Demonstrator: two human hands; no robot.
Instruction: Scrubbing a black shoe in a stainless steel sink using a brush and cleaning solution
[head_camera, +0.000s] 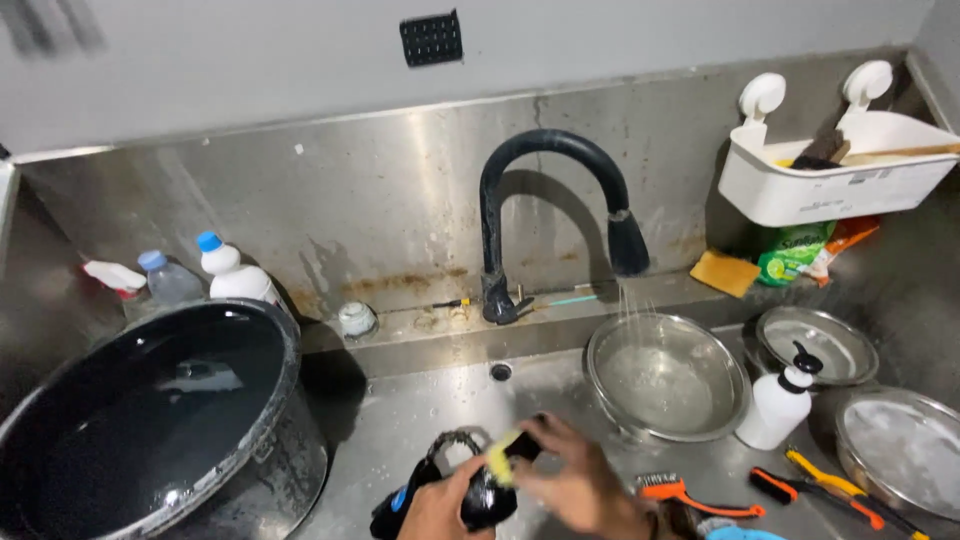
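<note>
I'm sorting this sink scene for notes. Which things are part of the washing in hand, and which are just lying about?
In hand:
left hand holding the black utensil
right hand pressing the yellow sponge on it
running faucet

Lying about:
big black pot
steel bowl
white pump bottle
orange-handled tools
white wall caddy
bottles behind the pot

A green pouch (793, 254) and an orange packet (845, 240) lie under the white wall caddy (830, 190) at two o'clock, whose front carries a small white label (868, 177).
</note>
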